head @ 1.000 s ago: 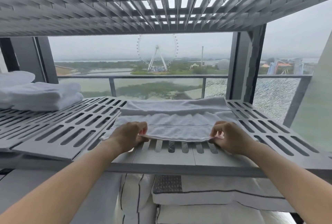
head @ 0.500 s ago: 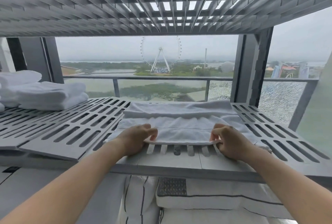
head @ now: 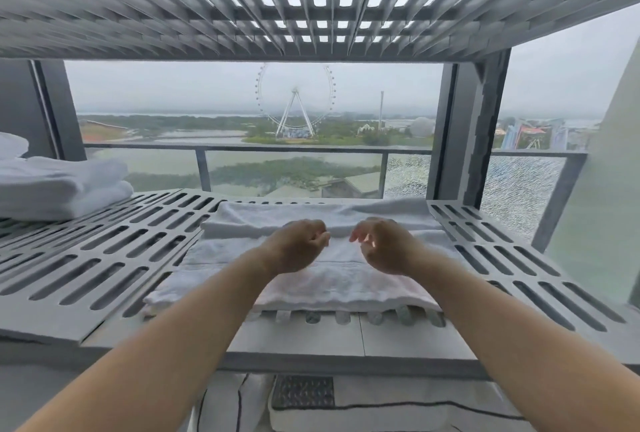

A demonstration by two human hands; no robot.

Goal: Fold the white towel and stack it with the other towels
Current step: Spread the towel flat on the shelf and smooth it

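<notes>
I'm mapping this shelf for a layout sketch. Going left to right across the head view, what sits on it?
Stack of folded towels → left hand → right hand, both over the white towel.

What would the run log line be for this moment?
towel partly folded on shelf | left hand, right hand above it | stack left

Two bare forearms reach forward from the lower corners of the view, the left from about 7 o'clock and the right from about 5 o'clock, converging toward the centre. The left hand (head: 298, 246) is curled loosely, knuckles up, fingertips bent inward toward 3 o'clock. The right hand (head: 384, 246) mirrors it, fingers hooked and slightly spread, pointing toward 9 o'clock. The two hands sit near each other, not touching, wrists level.
</notes>
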